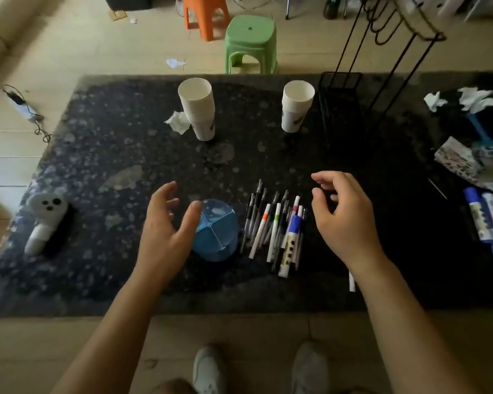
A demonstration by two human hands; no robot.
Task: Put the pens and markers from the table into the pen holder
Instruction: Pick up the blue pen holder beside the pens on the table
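Here the left hand (165,223) is spread and holds nothing, with its thumb just at the rim of the blue pen holder (217,231). The right hand (345,211) is also loose and bare, fingers curled, just beside the pile of pens and markers (276,231), which lies between the hands, right of the holder. I judge that the work is only starting: the next move calls for pinching a pen from the pile while the holder is kept steady. The dark speckled surface (111,143) also carries two stacks of paper cups (198,109), more markers (485,220) far right, and crumpled tissue. Behind stand a green stool (251,44) and an orange one.
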